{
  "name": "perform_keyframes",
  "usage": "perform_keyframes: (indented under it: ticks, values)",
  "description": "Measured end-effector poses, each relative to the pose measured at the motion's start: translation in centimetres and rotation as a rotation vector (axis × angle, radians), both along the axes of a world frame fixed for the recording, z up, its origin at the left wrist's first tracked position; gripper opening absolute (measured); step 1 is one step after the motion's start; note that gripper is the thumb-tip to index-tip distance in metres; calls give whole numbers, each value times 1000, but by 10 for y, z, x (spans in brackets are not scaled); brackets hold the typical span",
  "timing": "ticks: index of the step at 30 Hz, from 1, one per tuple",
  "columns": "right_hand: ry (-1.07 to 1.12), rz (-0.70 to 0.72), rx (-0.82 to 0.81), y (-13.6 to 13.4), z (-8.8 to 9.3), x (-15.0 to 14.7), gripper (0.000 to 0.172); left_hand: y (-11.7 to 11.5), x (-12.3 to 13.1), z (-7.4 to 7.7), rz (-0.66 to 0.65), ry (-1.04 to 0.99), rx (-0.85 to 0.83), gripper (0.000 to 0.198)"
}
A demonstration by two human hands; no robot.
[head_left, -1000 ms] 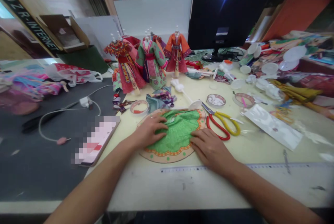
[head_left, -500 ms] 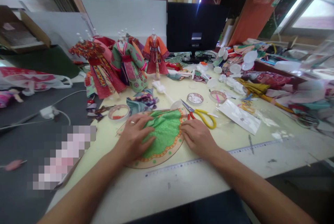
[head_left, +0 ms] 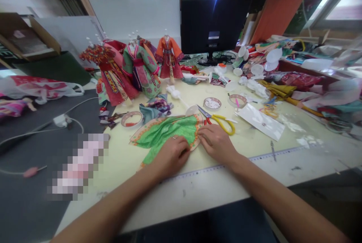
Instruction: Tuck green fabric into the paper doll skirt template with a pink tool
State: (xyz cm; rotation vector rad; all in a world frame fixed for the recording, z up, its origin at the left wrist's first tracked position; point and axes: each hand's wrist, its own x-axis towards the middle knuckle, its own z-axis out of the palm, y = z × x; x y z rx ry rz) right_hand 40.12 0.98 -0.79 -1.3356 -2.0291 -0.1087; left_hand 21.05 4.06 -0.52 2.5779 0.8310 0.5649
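Note:
A green piece of fabric (head_left: 169,129) with an orange-patterned scalloped border lies in folds on the pale table. My left hand (head_left: 174,154), with a ring on one finger, rests over its near part, fingers curled down on the cloth by the right border. Against that right edge, my right hand (head_left: 216,143) has its thumb and fingertips pinched together on the border. Yellow-handled scissors (head_left: 223,120) lie partly spread just beyond my right hand. A ruler (head_left: 197,172) lies flat on the near side, partly covered by my right arm.
Several dressed doll figures (head_left: 138,65) stand at the back left. Tape rolls (head_left: 132,119), a white card (head_left: 260,121) and fabric scraps (head_left: 157,107) surround the work. A monitor (head_left: 213,28) is behind, and cloth and plastic pieces (head_left: 296,84) are heaped at right.
My left hand has moved right and nearer, from lying spread on the fabric to curled by its right border. The cloth has gathered into folds. My right hand stays at the edge.

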Motion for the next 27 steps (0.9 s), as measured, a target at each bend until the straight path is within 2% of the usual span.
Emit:
perform_keyframes:
  ticks: [4, 7, 10, 14, 16, 20, 27]
  values:
    - [43, -8, 64, 1, 1, 2, 15, 3, -6, 4, 196, -189, -374, 17]
    - [54, -12, 85, 2, 1, 4, 14, 5, -7, 7, 246, -236, -467, 21]
    - [56, -11, 77, 1, 1, 3, 13, 3, -6, 7, 122, -188, -333, 18]
    - [32, 12, 29, -1, 1, -1, 14, 1, -5, 5, -9, -186, 64, 14]
    - [17, 34, 11, -3, 1, -2, 14, 1, -5, 5, -107, -172, 183, 13]
    - [16, 57, 12, -4, -1, -2, 14, 0, -5, 5, -254, -42, 210, 16]
    - [-5, 144, 35, -8, 2, -11, 16, -1, -5, -1, -277, -91, 243, 14]
